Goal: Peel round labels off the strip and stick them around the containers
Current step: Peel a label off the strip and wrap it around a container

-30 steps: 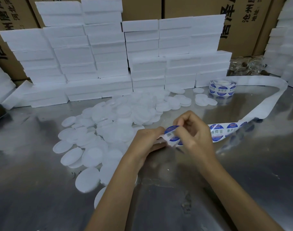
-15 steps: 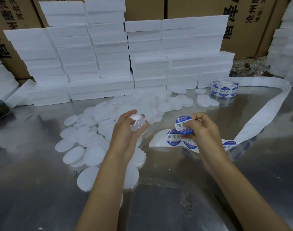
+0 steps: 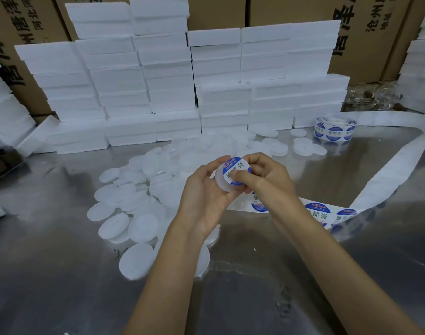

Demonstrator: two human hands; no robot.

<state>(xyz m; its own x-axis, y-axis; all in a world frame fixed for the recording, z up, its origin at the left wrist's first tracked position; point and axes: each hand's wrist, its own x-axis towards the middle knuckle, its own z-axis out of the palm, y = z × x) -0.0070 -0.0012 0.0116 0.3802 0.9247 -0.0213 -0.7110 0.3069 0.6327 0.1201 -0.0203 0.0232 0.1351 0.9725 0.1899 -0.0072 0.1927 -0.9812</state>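
Sticking step. My left hand [image 3: 206, 189] grips a white container [image 3: 222, 181] above the table [image 3: 61, 274], flat face tilted toward me. Label [image 3: 236, 174] lies on that face, blue rim showing. My right hand [image 3: 262, 176] is curled over it, thumb pressing the label down near its lower edge. Strip [image 3: 315, 211] trails on the table just under my right wrist, more labels on it, running back to the roll [image 3: 333, 129]. Loose containers heaped beyond.

Judgement: label looks seated but not rubbed flat. Next: smooth the edge all round, set this one aside, peel another.
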